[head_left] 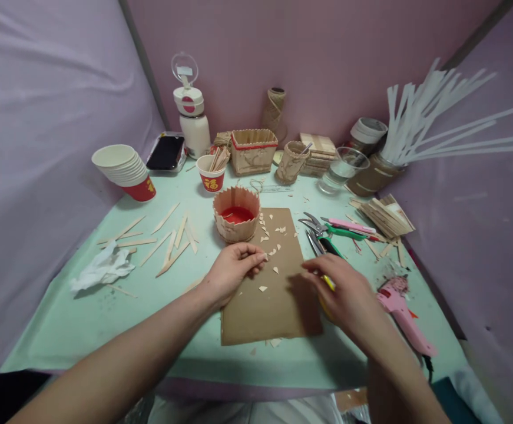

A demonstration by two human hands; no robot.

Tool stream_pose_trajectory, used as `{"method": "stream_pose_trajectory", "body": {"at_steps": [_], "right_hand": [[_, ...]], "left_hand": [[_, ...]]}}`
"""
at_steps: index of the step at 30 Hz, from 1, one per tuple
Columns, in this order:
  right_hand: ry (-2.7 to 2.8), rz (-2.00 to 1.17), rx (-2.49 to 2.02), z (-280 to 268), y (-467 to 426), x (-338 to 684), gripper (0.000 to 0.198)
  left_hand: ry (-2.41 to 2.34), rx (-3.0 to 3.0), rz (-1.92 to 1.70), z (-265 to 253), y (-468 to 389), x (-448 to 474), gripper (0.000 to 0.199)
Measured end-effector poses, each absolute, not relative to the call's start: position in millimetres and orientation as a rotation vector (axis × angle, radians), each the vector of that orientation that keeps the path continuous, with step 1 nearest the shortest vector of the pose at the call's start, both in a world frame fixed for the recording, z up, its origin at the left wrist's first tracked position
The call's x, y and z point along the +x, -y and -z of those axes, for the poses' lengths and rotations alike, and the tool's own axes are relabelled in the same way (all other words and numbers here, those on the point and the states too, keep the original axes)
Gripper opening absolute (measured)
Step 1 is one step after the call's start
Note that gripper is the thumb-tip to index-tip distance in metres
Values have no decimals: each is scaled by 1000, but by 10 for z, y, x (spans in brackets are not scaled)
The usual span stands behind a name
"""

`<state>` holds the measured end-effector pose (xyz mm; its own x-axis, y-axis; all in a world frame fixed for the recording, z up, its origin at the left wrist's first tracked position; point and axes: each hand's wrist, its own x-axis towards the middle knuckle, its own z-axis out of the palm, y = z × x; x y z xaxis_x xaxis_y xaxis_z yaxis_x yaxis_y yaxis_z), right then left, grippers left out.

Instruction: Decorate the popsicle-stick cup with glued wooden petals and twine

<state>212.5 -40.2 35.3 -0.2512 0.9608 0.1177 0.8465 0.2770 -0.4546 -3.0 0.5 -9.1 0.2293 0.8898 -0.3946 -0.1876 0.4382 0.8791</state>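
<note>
My left hand (237,268) hovers over the left side of a brown cardboard sheet (265,315), thumb and forefinger pinched together. Whatever lies between those fingertips is too small to make out. Small pale wood chips (275,270) are scattered on the cardboard. Just behind my left hand stands a round bowl (237,215) with a jagged rim of wood pieces and a red inside. My right hand (342,288), slightly blurred, is closed around a yellow tool (328,282) above the cardboard's right edge. Most of that tool is hidden by the fingers, so its kind is unclear.
Green-handled pruning shears (313,222), a pink cutter (348,225) and a pink glue gun (404,315) lie right. Wood sticks (168,247) and a crumpled tissue (101,270) lie left. Stacked paper cups (126,171), a bottle (194,126) and a water glass (340,171) stand farther back.
</note>
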Motion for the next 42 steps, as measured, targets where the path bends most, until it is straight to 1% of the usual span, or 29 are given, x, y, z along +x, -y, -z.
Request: {"method": "stream_pose_trajectory", "body": {"at_steps": [4, 11, 14, 16, 20, 23, 33, 42], "right_hand": [[2383, -541, -1711, -229, 129, 1708, 12], [2394, -712, -1710, -90, 75, 1728, 11], [2235, -892, -1708, -82, 71, 1733, 9], [2015, -1047, -1665, -75, 65, 1727, 10], [1548, -1303, -1559, -40, 47, 1706, 19], [1395, -1426, -1507, -13, 33, 1686, 23], [1418, -1507, -1467, -29, 26, 1656, 24], [1442, -1503, -1465, -6, 22, 1651, 22]], "left_hand": [[-1107, 841, -869, 91, -30, -49, 24], [-1151, 823, -844, 61, -50, -29, 18], [-1166, 819, -828, 33, -49, -29, 17], [-1168, 834, -818, 21, -47, -33, 16], [-1179, 865, -799, 24, -42, -35, 15], [-1174, 887, -792, 34, -38, -36, 15], [-1186, 924, -776, 3, -40, -41, 13], [-1231, 981, -755, -49, -40, -29, 12]]}}
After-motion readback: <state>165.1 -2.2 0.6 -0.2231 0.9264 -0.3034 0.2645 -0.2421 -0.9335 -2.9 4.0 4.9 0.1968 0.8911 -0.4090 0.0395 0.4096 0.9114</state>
